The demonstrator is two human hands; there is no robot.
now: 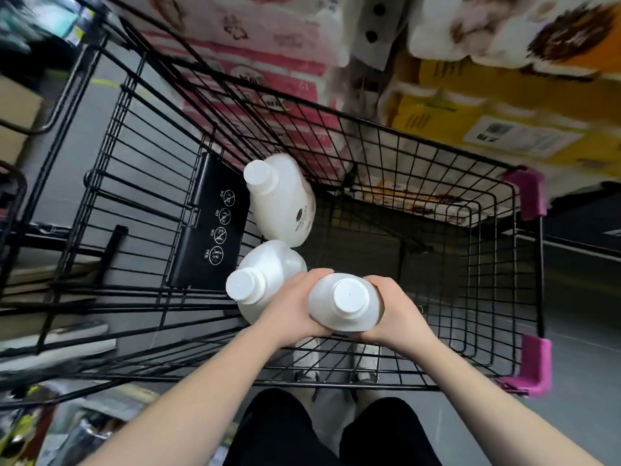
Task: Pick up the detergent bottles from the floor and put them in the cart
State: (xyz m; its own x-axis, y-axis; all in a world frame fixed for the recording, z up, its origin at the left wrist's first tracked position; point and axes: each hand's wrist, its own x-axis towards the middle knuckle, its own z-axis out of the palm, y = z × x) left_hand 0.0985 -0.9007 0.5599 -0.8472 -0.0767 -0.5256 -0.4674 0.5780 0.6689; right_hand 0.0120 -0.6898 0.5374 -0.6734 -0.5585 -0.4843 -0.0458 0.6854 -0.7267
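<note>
Head view: three white detergent bottles, all with white screw caps, are within the black wire shopping cart [403, 385]. The far bottle [280, 200] leans against the cart's folding black flap [208, 223]. It carries a small round emblem and a few lines of print, too fine to read. The middle bottle [265, 280] stands beside the flap, cap up, with no label showing.

The near bottle [349, 297] is upright, cap towards the camera, over the near part of the basket. The left hand [295, 307] and the right hand [393, 311] clasp its sides, fingers wrapped round the body. Whether its base rests on the cart floor cannot be told.

The flap bears four white circled pictograms, three marked "NO" and one "YES". Magenta bumpers [534, 364] cap the cart's right corners.

Beyond the cart are stacked paper-roll packs, one pink [268, 79] and one yellow [487, 105]. The yellow one has a white barcode sticker, its text blurred. Light shoes [305, 361] show through the near mesh.
</note>
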